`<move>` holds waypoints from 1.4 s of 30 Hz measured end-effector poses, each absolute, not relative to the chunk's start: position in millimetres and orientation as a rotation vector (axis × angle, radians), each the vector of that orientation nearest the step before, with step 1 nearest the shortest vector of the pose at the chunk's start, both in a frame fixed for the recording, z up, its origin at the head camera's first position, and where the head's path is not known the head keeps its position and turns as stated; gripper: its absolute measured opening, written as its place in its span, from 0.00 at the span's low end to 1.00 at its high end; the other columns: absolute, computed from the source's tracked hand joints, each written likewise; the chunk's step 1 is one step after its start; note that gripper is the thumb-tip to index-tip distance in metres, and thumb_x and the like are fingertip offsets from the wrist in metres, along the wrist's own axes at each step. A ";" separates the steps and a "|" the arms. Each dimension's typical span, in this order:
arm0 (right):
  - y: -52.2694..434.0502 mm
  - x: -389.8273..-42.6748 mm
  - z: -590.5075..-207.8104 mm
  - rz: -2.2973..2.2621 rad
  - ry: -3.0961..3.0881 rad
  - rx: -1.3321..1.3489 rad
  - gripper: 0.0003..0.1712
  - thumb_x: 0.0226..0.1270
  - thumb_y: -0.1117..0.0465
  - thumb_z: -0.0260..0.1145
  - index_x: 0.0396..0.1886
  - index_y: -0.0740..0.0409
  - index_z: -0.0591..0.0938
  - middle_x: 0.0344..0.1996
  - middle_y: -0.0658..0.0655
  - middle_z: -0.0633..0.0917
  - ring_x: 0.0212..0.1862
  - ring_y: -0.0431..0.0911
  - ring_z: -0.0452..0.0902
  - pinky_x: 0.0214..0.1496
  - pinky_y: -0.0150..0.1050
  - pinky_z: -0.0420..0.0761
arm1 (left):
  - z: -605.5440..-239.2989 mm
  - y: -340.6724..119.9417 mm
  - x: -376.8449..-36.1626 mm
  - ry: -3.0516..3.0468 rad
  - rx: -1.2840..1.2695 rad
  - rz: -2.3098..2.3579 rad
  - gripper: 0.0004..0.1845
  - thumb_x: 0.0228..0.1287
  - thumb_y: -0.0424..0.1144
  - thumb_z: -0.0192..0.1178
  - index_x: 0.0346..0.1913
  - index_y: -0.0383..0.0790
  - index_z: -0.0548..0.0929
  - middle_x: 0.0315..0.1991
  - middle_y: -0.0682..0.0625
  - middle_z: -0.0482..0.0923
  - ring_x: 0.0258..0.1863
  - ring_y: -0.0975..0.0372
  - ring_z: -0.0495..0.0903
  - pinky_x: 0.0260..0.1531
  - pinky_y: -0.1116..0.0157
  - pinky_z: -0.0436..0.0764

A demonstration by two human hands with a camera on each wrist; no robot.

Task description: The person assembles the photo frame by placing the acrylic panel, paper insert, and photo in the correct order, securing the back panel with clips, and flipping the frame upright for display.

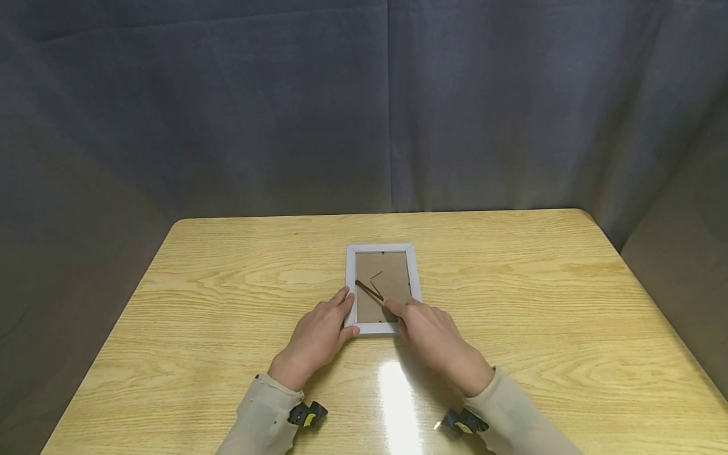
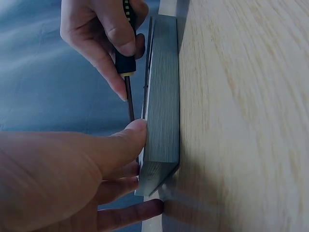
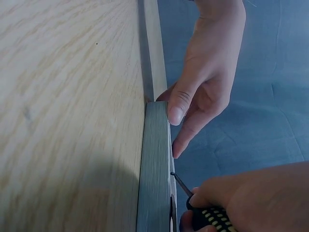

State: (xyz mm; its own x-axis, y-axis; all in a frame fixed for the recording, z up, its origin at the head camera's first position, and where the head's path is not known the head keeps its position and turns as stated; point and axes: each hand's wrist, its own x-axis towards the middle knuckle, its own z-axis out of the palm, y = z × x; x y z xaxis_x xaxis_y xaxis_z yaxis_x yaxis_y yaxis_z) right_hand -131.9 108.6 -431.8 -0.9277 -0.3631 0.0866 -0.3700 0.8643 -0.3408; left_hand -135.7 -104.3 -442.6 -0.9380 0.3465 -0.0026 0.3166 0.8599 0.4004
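Observation:
A picture frame (image 1: 350, 265) with a pale grey-white rim lies back side up on the table. Its brown backing board (image 1: 392, 268) shows small dark tabs at the edges and a thin bent line near the middle. My left hand (image 1: 318, 332) holds the frame's near left corner, thumb along the near edge and fingers at the left side. In my right hand (image 1: 435, 332) is a screwdriver (image 3: 212, 220) with a black and yellow handle, gripped low over the frame's right part. Its dark shaft (image 1: 371, 291) slants across the backing, the tip at the inner left edge.
The frame lies on a wooden table (image 1: 227, 303) with light grain. A dark grey curtain (image 1: 284, 126) hangs behind the table and down both sides. Black straps with yellow marks sit on both wrists, over beige sleeves (image 1: 264, 414).

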 end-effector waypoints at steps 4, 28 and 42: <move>108.7 -132.1 -432.2 0.555 -3.011 0.595 0.24 0.67 0.71 0.63 0.61 0.54 0.84 0.35 0.59 0.87 0.22 0.42 0.67 0.17 0.34 0.66 | -442.2 -103.9 -135.6 2.959 0.530 0.613 0.35 0.67 0.46 0.66 0.71 0.31 0.72 0.76 0.38 0.64 0.66 0.42 0.75 0.63 0.46 0.77; 106.7 -129.9 -431.9 0.548 -3.013 0.585 0.25 0.66 0.72 0.62 0.62 0.54 0.83 0.32 0.59 0.86 0.19 0.42 0.64 0.15 0.33 0.63 | -442.0 -104.2 -135.0 2.959 0.530 0.606 0.35 0.67 0.46 0.66 0.71 0.31 0.72 0.76 0.39 0.64 0.66 0.42 0.75 0.63 0.46 0.77; 106.0 -128.4 -433.6 0.537 -3.010 0.590 0.25 0.66 0.72 0.63 0.62 0.52 0.83 0.29 0.58 0.83 0.19 0.42 0.63 0.15 0.34 0.62 | -441.9 -104.4 -135.1 2.956 0.528 0.604 0.35 0.67 0.46 0.66 0.71 0.32 0.71 0.76 0.39 0.64 0.66 0.42 0.75 0.63 0.46 0.77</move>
State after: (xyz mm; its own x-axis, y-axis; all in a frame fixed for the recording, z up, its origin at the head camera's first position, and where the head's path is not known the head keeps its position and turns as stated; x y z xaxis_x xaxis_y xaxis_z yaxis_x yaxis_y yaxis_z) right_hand -128.4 106.0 -433.6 -0.9279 -0.3612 0.0925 -0.3709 0.8688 -0.3281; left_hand -135.1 -104.4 -441.9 -0.9375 0.3478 -0.0082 0.3166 0.8629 0.3940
